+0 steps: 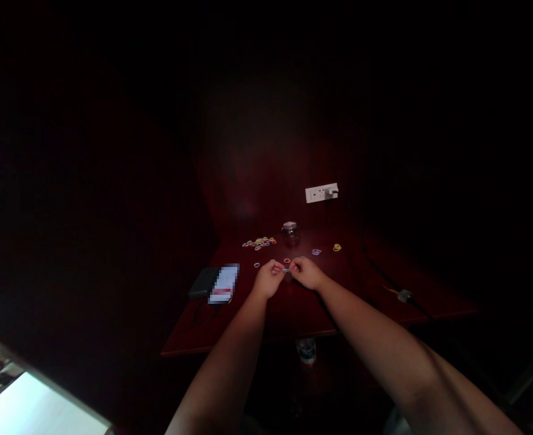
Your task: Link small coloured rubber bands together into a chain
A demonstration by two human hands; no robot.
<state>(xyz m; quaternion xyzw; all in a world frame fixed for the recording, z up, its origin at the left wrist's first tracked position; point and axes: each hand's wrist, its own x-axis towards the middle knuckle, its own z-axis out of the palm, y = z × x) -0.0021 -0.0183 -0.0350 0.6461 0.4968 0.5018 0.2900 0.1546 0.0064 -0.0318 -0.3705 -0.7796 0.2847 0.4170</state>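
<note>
I have both bare hands brought close together over the dark red table (302, 311), thumb and fingers bent inward. My left hand (270, 279) and right hand (306, 273) each pinch at a small pale-blue band (286, 270), which sits in the narrow gap between the two sets of fingertips; from here it is too small for me to make out its exact shape. Just beyond that grip I see an orange ring (287, 261) lying on the tabletop, and a pale ring (256, 264) rests beyond and to the left of my left hand. Farther out, left of the grip, there is a loose spread of coloured rings (259, 243), with a clear jar (290, 232) standing almost straight ahead of my fingertips. Out past my right hand I have purple rings (316, 252), and farther right a yellow piece (337, 248). Left of the grip and nearer me, a bright phone (224, 284) lies against a black case (201, 283). Well right of the grip, beside my forearm, is a cable end (404, 296). Higher up, beyond my right hand, a white socket panel (315, 194) is set in the wall.
</note>
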